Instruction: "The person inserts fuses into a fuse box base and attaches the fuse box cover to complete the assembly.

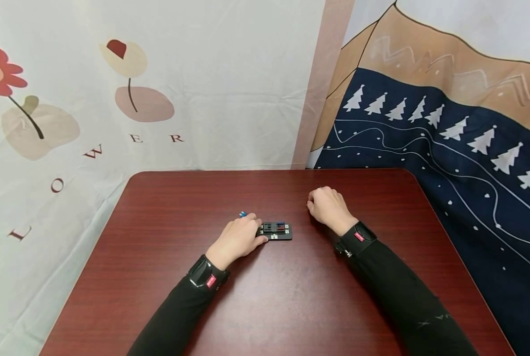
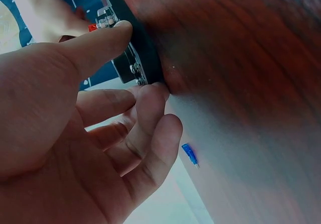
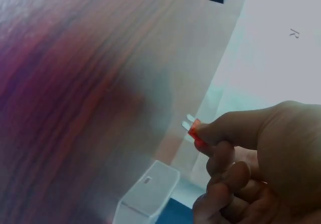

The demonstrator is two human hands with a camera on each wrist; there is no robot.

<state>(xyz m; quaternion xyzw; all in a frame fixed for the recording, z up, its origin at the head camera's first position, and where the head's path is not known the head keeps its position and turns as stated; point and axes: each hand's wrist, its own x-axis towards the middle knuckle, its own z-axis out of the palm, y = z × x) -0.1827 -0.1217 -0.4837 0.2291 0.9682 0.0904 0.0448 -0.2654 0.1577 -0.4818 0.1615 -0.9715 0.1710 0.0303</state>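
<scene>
Near the middle of the table lies a small black fuse block (image 1: 282, 236) with metal terminals and a red piece on its top. My left hand (image 1: 238, 236) grips its left end, thumb on the near side and fingertips at the opposite side, as the left wrist view shows. Just beyond those fingers is a small blue crimp terminal (image 2: 190, 153) on the table. My right hand (image 1: 330, 206) is to the right of the block, apart from it. Between its thumb and forefinger it pinches a red blade fuse (image 3: 194, 128), two metal prongs pointing outward; the head view hides this fuse.
In the right wrist view a translucent plastic box (image 3: 153, 186) stands on the table close to my right hand. The reddish-brown wooden table (image 1: 265, 306) ends at a far edge against printed cloths (image 1: 242, 89).
</scene>
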